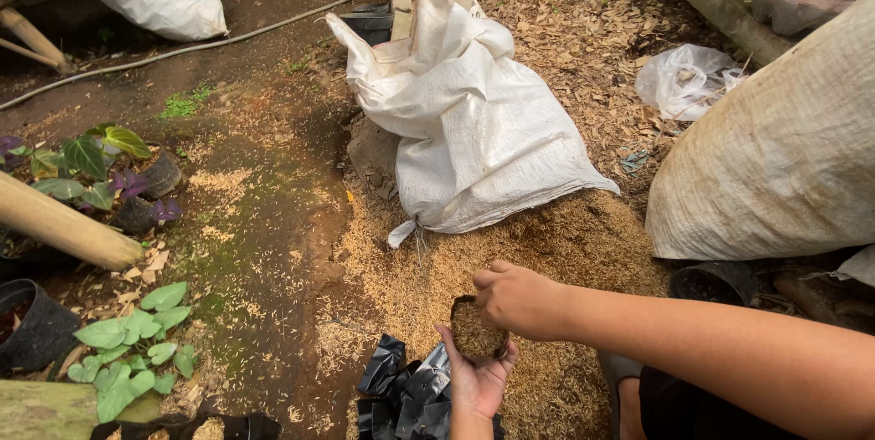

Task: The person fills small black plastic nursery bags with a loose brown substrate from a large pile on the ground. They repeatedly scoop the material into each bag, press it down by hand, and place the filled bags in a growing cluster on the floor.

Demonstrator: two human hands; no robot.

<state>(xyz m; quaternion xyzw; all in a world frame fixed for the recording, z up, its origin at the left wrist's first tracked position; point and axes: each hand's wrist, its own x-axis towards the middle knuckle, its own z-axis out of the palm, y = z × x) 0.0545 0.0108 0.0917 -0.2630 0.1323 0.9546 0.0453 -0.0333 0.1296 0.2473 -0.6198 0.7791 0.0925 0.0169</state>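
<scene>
Left hand (476,378), palm up, cups small black plastic grow bag (476,331) filled with tan husk mix. Right hand (518,299) closed loosely over bag's rim, fingers pressing fill. Crumpled black plastic bags (406,390) just beside. Beyond: loose tan husk pile (565,244), then slumped white woven sack (469,121).

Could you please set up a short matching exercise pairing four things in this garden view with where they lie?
Things:
1. small black pot
2. white woven sack
3. green-leaved plants
4. clear plastic bag

Places:
A. lower left, beside the dirt path
B. upper right, on dry leaves
C. in the left hand, under the right hand
D. centre, slumped above the pile of husks

Pairs: 1-C, 2-D, 3-A, 4-B
</scene>
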